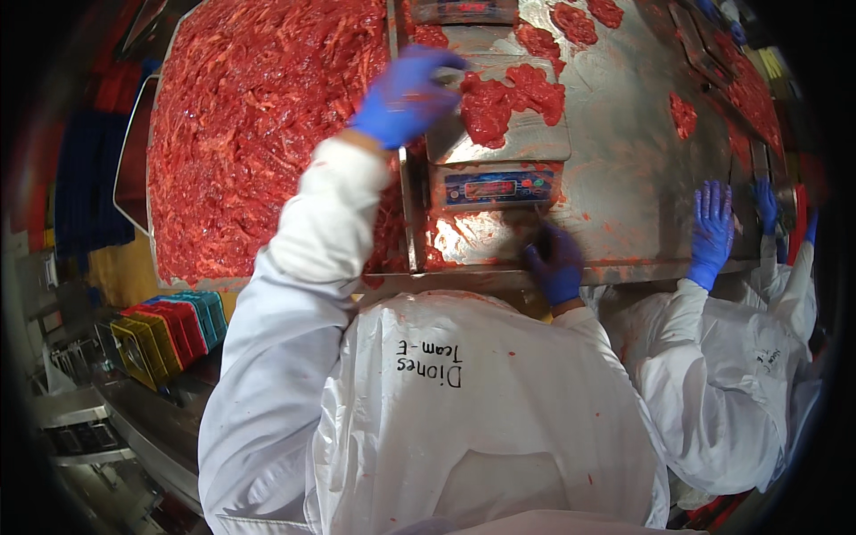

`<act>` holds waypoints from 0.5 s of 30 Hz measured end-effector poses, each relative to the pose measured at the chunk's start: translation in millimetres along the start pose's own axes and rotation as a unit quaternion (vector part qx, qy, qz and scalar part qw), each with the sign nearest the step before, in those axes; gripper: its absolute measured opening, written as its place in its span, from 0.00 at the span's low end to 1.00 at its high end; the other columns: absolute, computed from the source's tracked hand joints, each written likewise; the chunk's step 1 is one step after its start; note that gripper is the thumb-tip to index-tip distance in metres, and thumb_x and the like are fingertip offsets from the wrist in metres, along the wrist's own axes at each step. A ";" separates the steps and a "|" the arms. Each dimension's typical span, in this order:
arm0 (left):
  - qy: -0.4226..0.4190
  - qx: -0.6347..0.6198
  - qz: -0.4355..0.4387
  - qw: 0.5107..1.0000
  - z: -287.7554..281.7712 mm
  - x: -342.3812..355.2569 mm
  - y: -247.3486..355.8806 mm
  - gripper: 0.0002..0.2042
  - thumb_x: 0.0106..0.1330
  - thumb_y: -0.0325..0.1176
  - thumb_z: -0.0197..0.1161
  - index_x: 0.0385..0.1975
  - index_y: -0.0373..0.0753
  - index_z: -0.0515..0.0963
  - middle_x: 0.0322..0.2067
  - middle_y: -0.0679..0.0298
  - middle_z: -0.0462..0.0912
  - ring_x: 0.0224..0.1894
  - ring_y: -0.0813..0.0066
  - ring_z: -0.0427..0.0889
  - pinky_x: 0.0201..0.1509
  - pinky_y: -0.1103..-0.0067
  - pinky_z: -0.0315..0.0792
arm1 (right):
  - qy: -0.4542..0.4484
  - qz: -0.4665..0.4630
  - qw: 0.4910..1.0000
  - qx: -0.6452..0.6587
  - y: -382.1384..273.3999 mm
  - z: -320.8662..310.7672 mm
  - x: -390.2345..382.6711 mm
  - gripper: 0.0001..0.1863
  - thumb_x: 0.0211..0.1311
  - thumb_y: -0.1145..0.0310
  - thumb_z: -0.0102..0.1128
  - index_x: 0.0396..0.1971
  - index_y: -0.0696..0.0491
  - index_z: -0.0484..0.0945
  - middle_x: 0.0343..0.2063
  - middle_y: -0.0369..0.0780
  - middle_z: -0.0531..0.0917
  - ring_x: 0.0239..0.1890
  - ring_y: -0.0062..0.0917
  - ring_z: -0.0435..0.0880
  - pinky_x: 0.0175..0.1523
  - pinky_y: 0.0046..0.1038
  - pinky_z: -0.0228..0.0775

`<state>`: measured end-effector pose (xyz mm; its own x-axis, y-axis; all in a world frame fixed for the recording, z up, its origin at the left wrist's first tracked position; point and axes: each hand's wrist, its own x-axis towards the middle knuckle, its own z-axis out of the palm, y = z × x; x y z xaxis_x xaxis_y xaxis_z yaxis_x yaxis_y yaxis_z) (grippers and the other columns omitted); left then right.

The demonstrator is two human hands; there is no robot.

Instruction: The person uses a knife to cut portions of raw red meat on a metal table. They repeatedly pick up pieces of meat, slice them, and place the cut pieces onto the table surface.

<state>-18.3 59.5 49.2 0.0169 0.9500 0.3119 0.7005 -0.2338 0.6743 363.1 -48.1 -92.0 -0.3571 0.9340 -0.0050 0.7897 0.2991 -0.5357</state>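
My left hand (410,94), in a blue glove, is raised beside a steel digital scale (539,143), near the pieces of red raw meat (486,111) on its pan; motion blurs its fingers, so their grip is unclear. Below the scale's display panel (495,186), my right hand (551,260), also blue-gloved, is near the steel table's front edge, its fingers shadowed and smeared. To the left, a large mass of sliced raw meat (250,125) spreads behind a raised steel divider (413,223).
A second scale (462,11) sits at the back. Loose meat portions (573,24) lie on the steel table (624,178). Co-workers in white stand at right, one's gloved hand (711,232) over the table. Coloured crates (174,334) and stacked blue trays (85,178) are at left.
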 end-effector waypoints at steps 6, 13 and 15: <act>0.010 0.083 -0.221 0.972 -45.8 -80.2 -87.0 0.15 0.63 0.34 0.71 0.49 0.37 0.86 0.41 0.59 0.88 0.40 0.69 0.86 0.48 0.73 0.81 | 0.023 0.039 0.992 0.116 0.7 -2.2 6.8 0.25 0.64 0.59 0.69 0.58 0.52 0.78 0.47 0.43 0.85 0.50 0.37 0.86 0.54 0.39 0.78; -0.046 0.101 -0.023 0.994 36.2 -53.2 42.1 0.13 0.62 0.32 0.70 0.46 0.41 0.85 0.42 0.54 0.82 0.45 0.51 0.84 0.50 0.63 0.79 | -0.066 0.038 0.854 0.514 -88.3 -79.0 100.0 0.13 0.71 0.67 0.65 0.51 0.57 0.81 0.40 0.36 0.84 0.41 0.19 0.84 0.48 0.23 0.77; -0.096 0.140 -0.033 0.985 48.5 -53.5 44.1 0.11 0.60 0.33 0.70 0.43 0.41 0.85 0.42 0.55 0.82 0.46 0.50 0.83 0.51 0.61 0.78 | -0.215 0.024 0.850 0.480 -102.0 -79.8 125.8 0.14 0.71 0.64 0.65 0.50 0.56 0.82 0.39 0.36 0.84 0.40 0.19 0.84 0.47 0.23 0.77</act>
<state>46.3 8.4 29.8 0.0809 0.9891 0.1230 0.8734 -0.1299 0.4694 277.4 54.4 29.4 -0.6490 0.7208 -0.2433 0.1109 -0.2268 -0.9676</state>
